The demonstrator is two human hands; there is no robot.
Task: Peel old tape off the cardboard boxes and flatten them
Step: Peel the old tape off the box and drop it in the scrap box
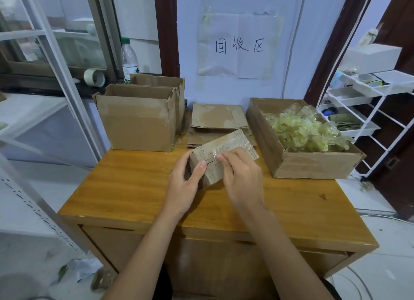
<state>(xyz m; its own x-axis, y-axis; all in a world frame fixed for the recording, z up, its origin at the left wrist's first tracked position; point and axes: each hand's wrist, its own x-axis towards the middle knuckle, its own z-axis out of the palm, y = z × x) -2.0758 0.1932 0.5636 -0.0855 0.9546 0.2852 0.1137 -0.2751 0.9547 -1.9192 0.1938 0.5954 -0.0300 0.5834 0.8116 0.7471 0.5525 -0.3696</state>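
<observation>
Head view: my right hand's fingers (220, 158) pinch a tape edge (226, 147) on the small box (215, 158); my left hand (187, 183) grips the box's near end, held just above the surface (134, 187). I judge a slow, low pull best, with the left thumb bracing the cardboard.

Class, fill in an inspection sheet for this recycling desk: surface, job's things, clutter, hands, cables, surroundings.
Surface: wooden desk, scuffed.
Job's things: small box held above the desk, clear tape on it; two open boxes at rear left; flattened cardboard at rear middle.
Clutter: bin box filled with peeled tape.
Hands: left hand grips the small box; right hand pinches the tape.
Cables: white cable on the wall.
Surroundings: paper sign, bottle, tape roll, white rack.
</observation>
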